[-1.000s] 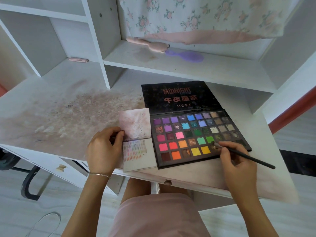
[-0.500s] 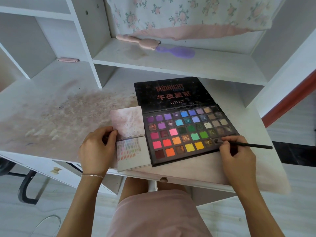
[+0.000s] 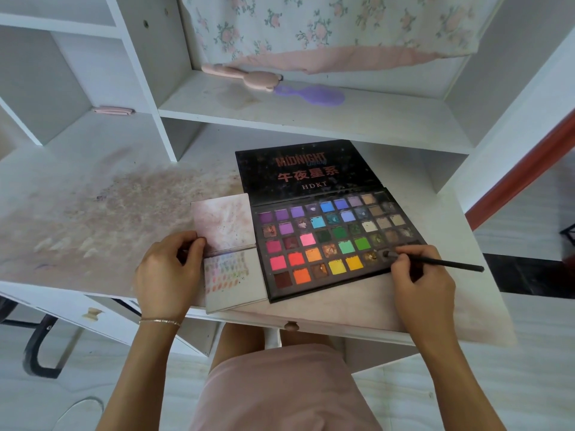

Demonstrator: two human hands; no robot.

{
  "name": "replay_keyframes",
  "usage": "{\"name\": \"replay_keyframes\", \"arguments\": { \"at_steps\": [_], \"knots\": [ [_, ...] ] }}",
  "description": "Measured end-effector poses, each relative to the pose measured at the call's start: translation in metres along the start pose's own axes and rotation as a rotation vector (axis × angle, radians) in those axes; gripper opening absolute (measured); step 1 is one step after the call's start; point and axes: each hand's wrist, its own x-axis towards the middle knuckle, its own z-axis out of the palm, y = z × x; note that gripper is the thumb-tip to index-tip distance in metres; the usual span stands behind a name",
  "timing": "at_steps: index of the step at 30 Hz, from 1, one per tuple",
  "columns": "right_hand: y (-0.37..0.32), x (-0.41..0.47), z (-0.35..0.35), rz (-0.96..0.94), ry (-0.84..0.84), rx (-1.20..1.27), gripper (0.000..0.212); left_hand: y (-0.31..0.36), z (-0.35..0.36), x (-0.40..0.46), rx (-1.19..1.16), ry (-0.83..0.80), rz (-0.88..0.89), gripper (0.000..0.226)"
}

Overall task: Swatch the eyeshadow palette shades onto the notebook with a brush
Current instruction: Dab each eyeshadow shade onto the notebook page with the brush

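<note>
Head view, reading left to right: on the stained white tabletop (image 3: 93, 219) we see the left hand (image 3: 169, 275) first, its fingers (image 3: 189, 244) curled against the left edge of the small open notebook with pale, smudged pages (image 3: 231, 253), at the fold. We judge that this pins the pages flat and stops the notebook sliding when the next stroke lands. Its lower page already carries several short rows of colour dabs, too small for us to count.

Just beside the notebook, touching or nearly so, lies the black rectangular eyeshadow palette (image 3: 329, 241), its lid folded back flat; close placement keeps the trip from pan to page short. We count five slanted rows of pans, though the dim far corner blurs the total.

The right hand (image 3: 420, 281) pinches the thin black brush (image 3: 435, 261) near its tip, fingers clamped on the handle like a pen for control, bristles in a dark pan at the palette's near right corner. We count two hands, one brush, one palette, one notebook.
</note>
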Motion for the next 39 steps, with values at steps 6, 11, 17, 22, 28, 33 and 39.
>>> {"name": "replay_keyframes", "arguments": {
  "at_steps": [6, 11, 17, 22, 28, 33, 39],
  "knots": [
    [-0.002, 0.000, 0.000, 0.006, 0.031, -0.003, 0.033, 0.000, 0.000, 0.000, -0.006, -0.004, -0.002, 0.012],
    [-0.009, -0.004, 0.003, -0.046, -0.012, 0.057, 0.034, -0.001, 0.001, 0.000, -0.004, -0.005, -0.014, 0.012],
    [-0.025, -0.020, 0.024, -0.103, -0.158, 0.145, 0.035, 0.001, 0.001, -0.001, -0.011, -0.001, -0.010, 0.011],
    [-0.043, -0.037, 0.050, -0.176, -0.284, 0.242, 0.025, 0.000, 0.001, -0.001, -0.008, 0.002, -0.026, 0.011],
    [-0.057, -0.053, 0.080, -0.250, -0.415, 0.198, 0.017, 0.000, 0.000, -0.001, -0.013, 0.017, -0.010, 0.007],
    [-0.059, -0.054, 0.090, -0.291, -0.443, 0.121, 0.007, -0.001, 0.001, 0.000, -0.008, 0.024, 0.007, 0.007],
    [-0.061, -0.055, 0.092, -0.335, -0.436, 0.067, 0.007, -0.002, 0.001, 0.000, -0.016, 0.025, -0.015, 0.009]
  ]
}}
